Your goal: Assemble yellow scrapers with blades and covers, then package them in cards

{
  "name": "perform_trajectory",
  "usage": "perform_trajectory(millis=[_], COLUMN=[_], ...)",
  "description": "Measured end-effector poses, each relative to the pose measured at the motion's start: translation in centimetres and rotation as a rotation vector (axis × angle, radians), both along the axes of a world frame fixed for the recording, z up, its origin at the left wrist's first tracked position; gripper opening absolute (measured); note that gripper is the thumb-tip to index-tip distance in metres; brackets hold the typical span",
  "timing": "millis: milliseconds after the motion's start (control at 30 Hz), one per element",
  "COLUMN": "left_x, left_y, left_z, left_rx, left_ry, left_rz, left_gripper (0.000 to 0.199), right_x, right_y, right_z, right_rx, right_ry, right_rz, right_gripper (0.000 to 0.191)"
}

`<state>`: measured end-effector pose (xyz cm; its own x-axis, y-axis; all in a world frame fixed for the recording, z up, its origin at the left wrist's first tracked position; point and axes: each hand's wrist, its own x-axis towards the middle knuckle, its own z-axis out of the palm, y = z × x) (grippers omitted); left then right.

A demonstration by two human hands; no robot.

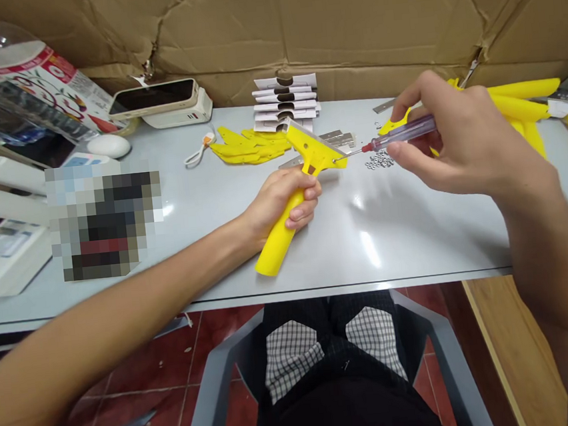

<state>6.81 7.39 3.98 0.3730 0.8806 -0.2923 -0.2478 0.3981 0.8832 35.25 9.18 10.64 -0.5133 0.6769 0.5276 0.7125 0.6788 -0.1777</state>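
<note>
The pale surface (432, 245) spread widest in my head view, with creased cardboard (370, 17) upright along its far edge, probably as a backing for the bench. At the far left leaned a clear bottle (57, 77) with a red-and-white label; from where I sat I couldn't tell what was in it.

My left hand (287, 196) had its fingers wrapped round the upper handle of a yellow scraper (281, 237), held just over the near middle of the surface. I judged that grip was meant to keep the angled head from twisting. My right hand (462, 135) had thumb and forefinger pinching the clear handle of a screwdriver (401, 133), its tip at the head's right end, likely so the fingers could roll it.

Beyond the scraper stood a stack of white card sleeves (284, 98); I couldn't make out their contents. Left of the scraper's head lay flat yellow pieces (247, 146), right of it loose metal blades (340, 138). Smallest, tiny nuts (379, 160) sat in a loose heap without a container, perhaps for easy reach.
</note>
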Motion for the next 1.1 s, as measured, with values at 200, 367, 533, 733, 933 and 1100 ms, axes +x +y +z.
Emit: perform_trajectory(millis=[200, 367, 533, 733, 933, 1100], left_x=[0.2, 0.2, 0.2, 0.1, 0.2, 0.2], left_y=[-0.1, -0.1, -0.1, 0.0, 0.0, -0.1], left_z=[0.1, 0.2, 0.2, 0.1, 0.1, 0.1], left_rx=[0.016, 0.019, 0.026, 0.03, 0.031, 0.03], left_ry=[0.018, 0.024, 0.03, 0.021, 0.011, 0.002], left_rz=[-0.004, 0.009, -0.004, -0.003, 0.006, 0.011], left_gripper=[0.025, 0.024, 0.024, 0.024, 0.023, 0.022], right_x=[0.2, 0.3, 0.3, 0.1, -0.1, -0.1], right_y=[0.4, 0.6, 0.3, 0.3, -0.3, 0.1], right_z=[-0.5, -0.5, -0.2, 0.0, 0.5, 0.2], right_rx=[0.069, 0.058, 0.012, 0.006, -0.083, -0.033], right_ry=[-0.003, -0.016, 0.043, -0.026, -0.001, -0.065], right_rz=[-0.005, -0.033, 0.074, -0.005, 0.079, -0.045], right_gripper=[0.007, 0.014, 0.025, 0.013, 0.017, 0.016])
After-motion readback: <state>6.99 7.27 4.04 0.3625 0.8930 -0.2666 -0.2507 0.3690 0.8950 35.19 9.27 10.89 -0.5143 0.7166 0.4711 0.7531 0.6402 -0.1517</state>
